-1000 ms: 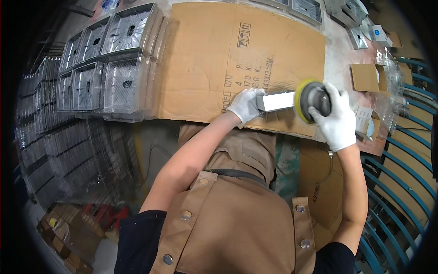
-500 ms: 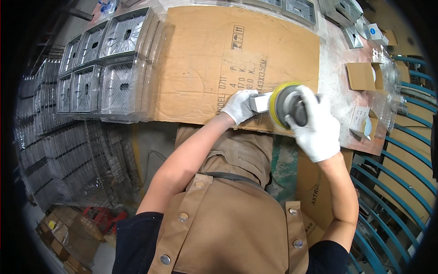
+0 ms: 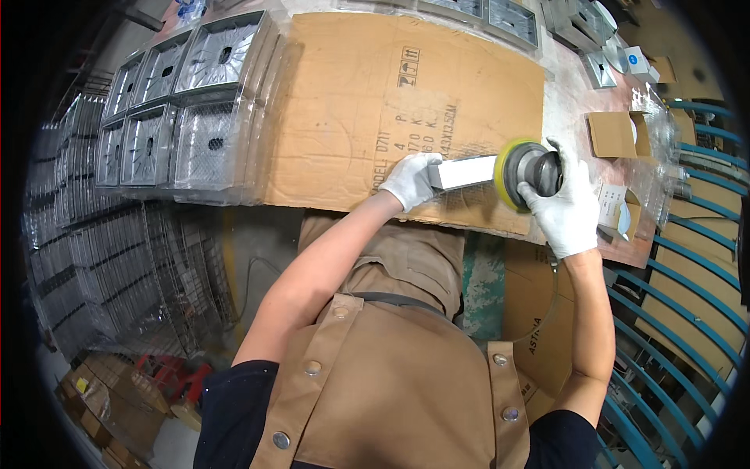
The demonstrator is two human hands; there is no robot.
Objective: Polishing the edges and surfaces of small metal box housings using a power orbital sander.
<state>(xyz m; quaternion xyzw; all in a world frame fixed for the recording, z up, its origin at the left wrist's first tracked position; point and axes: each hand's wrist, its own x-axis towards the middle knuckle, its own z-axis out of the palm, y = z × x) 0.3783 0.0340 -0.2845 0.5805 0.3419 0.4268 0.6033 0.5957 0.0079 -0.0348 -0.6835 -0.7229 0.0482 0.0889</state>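
While the left hand (image 3: 412, 182) grips the silver bar (image 3: 469, 173), the right hand (image 3: 569, 213), clamped on the sander (image 3: 522, 173), has shifted rightward.

The table (image 3: 562, 109) bears a brown cardboard sheet (image 3: 336, 102), clear plastic trays (image 3: 254, 152) and small cartons (image 3: 611, 134).

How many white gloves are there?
2: one white glove on the left hand, which holds the silver metal bar; another on the right hand, gripping the round sander.
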